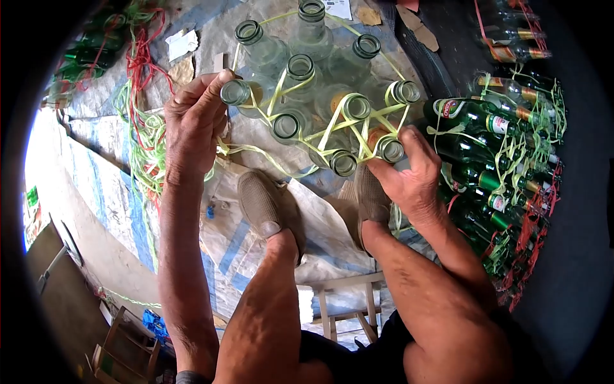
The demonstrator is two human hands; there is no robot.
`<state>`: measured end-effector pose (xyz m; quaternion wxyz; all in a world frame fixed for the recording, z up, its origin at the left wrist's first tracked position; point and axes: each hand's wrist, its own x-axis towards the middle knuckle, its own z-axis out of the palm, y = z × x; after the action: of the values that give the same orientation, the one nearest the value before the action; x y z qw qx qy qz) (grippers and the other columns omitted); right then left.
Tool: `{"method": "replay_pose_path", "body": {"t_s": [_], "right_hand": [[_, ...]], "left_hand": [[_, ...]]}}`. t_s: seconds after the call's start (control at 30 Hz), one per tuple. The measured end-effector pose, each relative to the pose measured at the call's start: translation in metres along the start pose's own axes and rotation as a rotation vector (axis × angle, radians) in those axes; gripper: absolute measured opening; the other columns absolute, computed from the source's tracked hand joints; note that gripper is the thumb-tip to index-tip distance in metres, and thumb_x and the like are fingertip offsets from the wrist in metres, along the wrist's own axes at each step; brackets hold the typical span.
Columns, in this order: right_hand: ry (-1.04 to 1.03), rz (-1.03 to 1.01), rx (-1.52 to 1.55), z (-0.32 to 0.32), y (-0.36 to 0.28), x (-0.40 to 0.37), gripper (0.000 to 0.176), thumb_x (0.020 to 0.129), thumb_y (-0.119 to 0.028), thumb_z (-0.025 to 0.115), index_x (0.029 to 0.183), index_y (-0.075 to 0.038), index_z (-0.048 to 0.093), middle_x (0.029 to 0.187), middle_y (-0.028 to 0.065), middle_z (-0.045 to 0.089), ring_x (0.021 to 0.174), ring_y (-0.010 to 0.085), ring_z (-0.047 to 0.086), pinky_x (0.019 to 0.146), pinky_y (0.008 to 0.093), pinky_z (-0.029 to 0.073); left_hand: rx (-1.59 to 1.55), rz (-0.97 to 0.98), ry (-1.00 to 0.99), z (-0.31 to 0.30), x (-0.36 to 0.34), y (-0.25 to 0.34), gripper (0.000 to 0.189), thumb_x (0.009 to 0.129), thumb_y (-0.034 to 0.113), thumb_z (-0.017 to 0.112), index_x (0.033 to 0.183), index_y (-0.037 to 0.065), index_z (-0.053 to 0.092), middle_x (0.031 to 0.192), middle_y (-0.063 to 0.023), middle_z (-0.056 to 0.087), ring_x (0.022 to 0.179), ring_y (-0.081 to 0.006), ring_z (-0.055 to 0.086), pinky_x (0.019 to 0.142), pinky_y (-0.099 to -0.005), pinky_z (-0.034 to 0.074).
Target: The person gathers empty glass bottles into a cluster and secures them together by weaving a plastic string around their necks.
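Note:
Several clear glass bottles (300, 67) stand upright in a cluster beyond my feet. Yellow-green twine (329, 128) runs round the bottle necks and crosses between them. My left hand (197, 115) is at the left side of the cluster, thumb and fingers pinched beside the mouth of the leftmost bottle; what lies between the fingertips is too small to make out. At the right front, my right hand (412, 173) has its thumb and fingers around the neck area of a front bottle (389, 149), where the twine passes. A loose length of twine trails left of the front bottles.
Bundled green bottles (473, 121) lie along the right side. Red string (142, 61) and pale green string (148, 147) lie in a tangle at the left. More green bottles (96, 41) are at the upper left. A wooden stool (348, 280) stands between the legs.

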<state>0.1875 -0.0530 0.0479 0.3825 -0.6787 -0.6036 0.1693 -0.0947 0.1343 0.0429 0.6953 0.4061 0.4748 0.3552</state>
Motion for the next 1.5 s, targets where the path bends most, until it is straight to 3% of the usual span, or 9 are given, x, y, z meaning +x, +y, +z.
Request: {"method": "replay_pose_path", "body": {"t_s": [0.27,0.57,0.7,0.9,1.03,1.13,1.23,1.37,1.5], "right_hand": [[-0.015,-0.132,-0.144,-0.008,0.007,0.018,0.025,0.076,-0.01,0.083,0.095,-0.005,0.067,0.073,0.0063,0.055,0.064,0.0297,0.056,0.062,0.0427,0.047],[-0.187,-0.104,-0.244,-0.04,0.022,0.061,0.037,0.077,-0.007,0.082,0.111,0.002,0.069,0.085,0.0092,0.063,0.066,0.0264,0.056,0.069,0.0417,0.047],[-0.247,-0.168,-0.111,-0.049,0.029,0.1,0.028,0.083,-0.004,0.078,0.11,-0.002,0.07,0.095,0.0134,0.068,0.083,0.0374,0.067,0.081,0.0443,0.052],[-0.264,-0.309,-0.169,-0.046,0.044,0.148,0.029,0.092,-0.005,0.078,0.119,0.0,0.069,0.103,0.0127,0.072,0.087,0.0241,0.07,0.078,0.0358,0.056],[-0.224,-0.285,-0.161,-0.042,0.046,0.146,0.037,0.093,0.003,0.075,0.129,0.001,0.067,0.115,0.0131,0.075,0.105,0.0248,0.074,0.094,0.033,0.057],[-0.187,-0.09,-0.086,-0.039,0.045,0.128,0.038,0.098,0.003,0.073,0.135,0.0,0.066,0.117,0.0121,0.077,0.106,0.0189,0.074,0.093,0.0309,0.058],[-0.036,-0.019,0.078,-0.03,0.056,0.11,0.035,0.095,0.003,0.076,0.129,-0.003,0.069,0.093,0.0054,0.071,0.079,0.0124,0.067,0.073,0.0286,0.056],[0.065,0.194,0.102,-0.038,0.052,0.072,0.026,0.099,-0.002,0.075,0.124,0.002,0.07,0.088,-0.0011,0.067,0.076,0.0058,0.059,0.069,0.0239,0.051],[0.13,0.15,0.066,-0.04,0.02,0.035,0.016,0.1,-0.002,0.074,0.115,0.001,0.071,0.087,0.0,0.064,0.075,0.0068,0.058,0.067,0.024,0.05]], "left_hand": [[0.061,0.07,0.03,0.001,-0.011,-0.008,0.016,0.108,0.018,0.073,0.108,0.003,0.078,0.068,0.013,0.047,0.054,0.0012,0.029,0.05,-0.022,0.021],[0.06,0.089,0.24,0.024,-0.068,-0.031,0.017,0.107,0.013,0.072,0.112,-0.002,0.078,0.071,0.0076,0.058,0.055,0.0001,0.035,0.049,-0.0221,0.022],[0.05,0.074,0.275,0.047,-0.1,-0.043,0.012,0.106,0.01,0.074,0.108,-0.002,0.077,0.066,0.0078,0.053,0.052,-0.0009,0.035,0.047,-0.0229,0.023],[0.309,-0.016,0.191,0.069,-0.121,-0.032,0.009,0.097,0.007,0.084,0.102,-0.001,0.082,0.084,0.0009,0.076,0.079,-0.0055,0.064,0.072,-0.0227,0.052],[0.192,0.01,0.142,0.07,-0.118,-0.042,0.011,0.097,0.007,0.084,0.103,-0.002,0.082,0.086,0.0002,0.077,0.081,-0.0053,0.065,0.074,-0.0224,0.052],[0.223,0.039,0.119,0.066,-0.118,-0.046,0.011,0.097,0.007,0.084,0.104,-0.002,0.082,0.087,-0.0003,0.077,0.082,-0.0057,0.065,0.075,-0.0228,0.052],[0.228,0.053,0.105,0.066,-0.117,-0.047,0.012,0.098,0.007,0.083,0.105,-0.002,0.082,0.088,-0.001,0.078,0.083,-0.0062,0.066,0.076,-0.0233,0.052],[0.093,-0.009,0.061,0.062,-0.116,-0.047,0.013,0.099,0.005,0.081,0.109,-0.003,0.081,0.094,-0.0015,0.078,0.087,-0.0064,0.066,0.08,-0.023,0.052],[-0.085,-0.054,0.022,0.062,-0.114,-0.053,0.014,0.1,0.003,0.079,0.112,-0.003,0.08,0.098,-0.002,0.078,0.092,-0.0073,0.067,0.085,-0.0236,0.052]]}}
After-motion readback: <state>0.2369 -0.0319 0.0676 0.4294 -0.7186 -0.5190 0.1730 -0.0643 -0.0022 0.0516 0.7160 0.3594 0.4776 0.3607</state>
